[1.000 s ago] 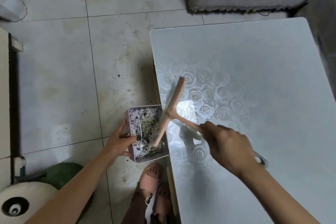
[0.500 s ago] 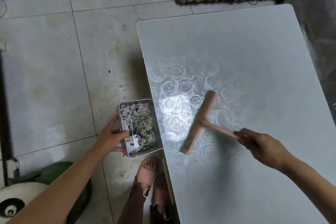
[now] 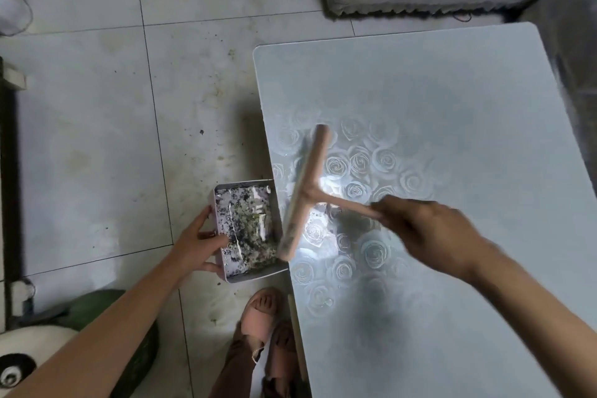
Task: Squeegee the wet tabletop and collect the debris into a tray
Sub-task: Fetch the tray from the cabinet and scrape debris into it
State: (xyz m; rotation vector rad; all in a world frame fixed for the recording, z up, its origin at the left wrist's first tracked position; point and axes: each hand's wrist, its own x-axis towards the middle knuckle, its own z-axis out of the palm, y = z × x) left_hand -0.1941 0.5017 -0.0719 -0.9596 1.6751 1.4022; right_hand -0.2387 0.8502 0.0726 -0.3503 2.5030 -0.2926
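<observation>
We hold pink T-shaped squeegee [image 3: 307,191] by handle, right grip [image 3: 429,233] curled round it, blurred. Blade sits at left edge of pale rose-patterned counter [image 3: 452,107]. Left grip [image 3: 200,245] clasps pink rectangular tray [image 3: 258,274] just beside same counter edge, speckled wet debris [image 3: 248,223] inside.

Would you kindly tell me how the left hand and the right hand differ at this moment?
The left hand holds the tray at the edge of the tabletop, over the floor; the right hand grips the squeegee by its handle above the tabletop. The left hand looks sharp; the right hand is blurred. Both are bare and each grips something.
</observation>
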